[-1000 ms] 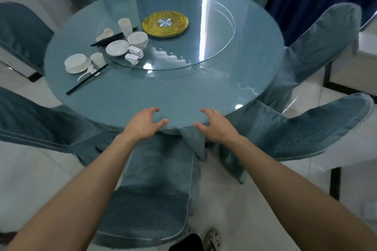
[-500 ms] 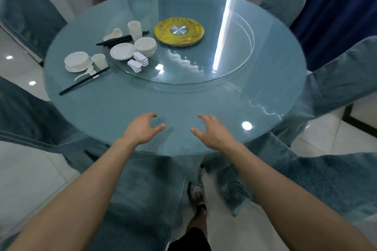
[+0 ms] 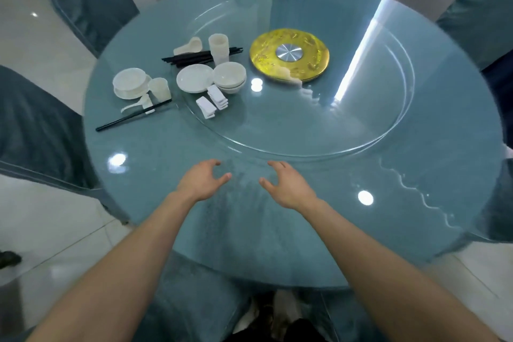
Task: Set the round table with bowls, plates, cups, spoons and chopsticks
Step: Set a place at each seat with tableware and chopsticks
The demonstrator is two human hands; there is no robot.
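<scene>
My left hand and my right hand hover over the near part of the round glass table, fingers loosely curled, holding nothing. On the turntable at far left lie a white plate, stacked bowls, stacked cups, spoons, black chopsticks and white rests. One setting lies at the table's left rim: a bowl on a plate, a cup, a spoon and chopsticks.
A gold disc with a silver hub marks the turntable's centre. Blue-covered chairs ring the table on all sides, one right below me. White tiled floor shows at the left. Dark curtains hang at the far right.
I have stepped closer and both hands have moved from the table's near edge forward over the glass. The tableware has not moved.
</scene>
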